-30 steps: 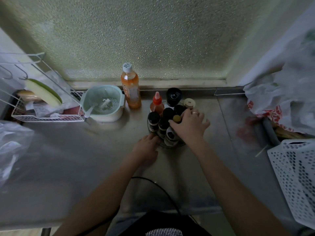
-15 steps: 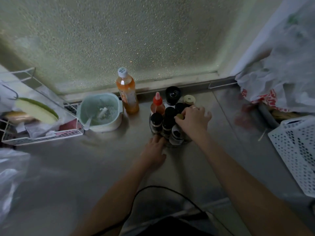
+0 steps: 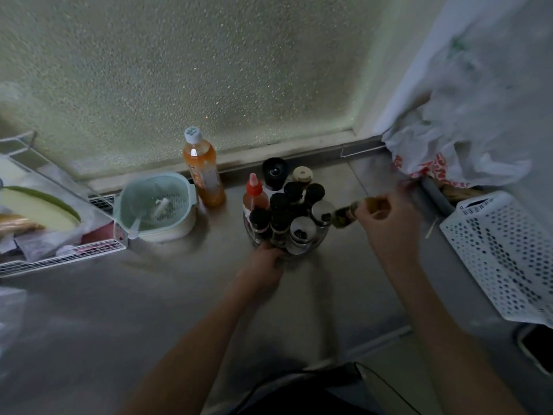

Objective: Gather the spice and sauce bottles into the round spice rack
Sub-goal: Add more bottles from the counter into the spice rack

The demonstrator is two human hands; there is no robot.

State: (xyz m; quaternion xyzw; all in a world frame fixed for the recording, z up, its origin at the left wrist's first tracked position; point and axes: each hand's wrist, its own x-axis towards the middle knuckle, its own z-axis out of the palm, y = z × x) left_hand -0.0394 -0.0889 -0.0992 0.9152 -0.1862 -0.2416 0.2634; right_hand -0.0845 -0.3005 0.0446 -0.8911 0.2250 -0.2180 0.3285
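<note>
The round spice rack (image 3: 311,246) stands on the steel counter, packed with several dark-capped spice bottles (image 3: 279,202) and a red-nozzled sauce bottle (image 3: 254,194). My left hand (image 3: 263,269) rests against the rack's near rim. My right hand (image 3: 387,223) is to the right of the rack, closed around a small yellowish bottle (image 3: 348,215) that lies tilted, its dark end pointing at the rack. A tall orange bottle (image 3: 203,172) with a white cap stands apart, left of the rack by the window.
A pale green colander bowl (image 3: 182,187) with a spoon sits left of the rack. A wire dish rack (image 3: 65,256) is at far left. A white perforated basket (image 3: 505,253) and plastic bags (image 3: 466,139) crowd the right side. Frosted window behind.
My right hand lifted off the top of the rack and moved right, now holding a small yellowish bottle out of it. My left hand stays at the rack's rim.
</note>
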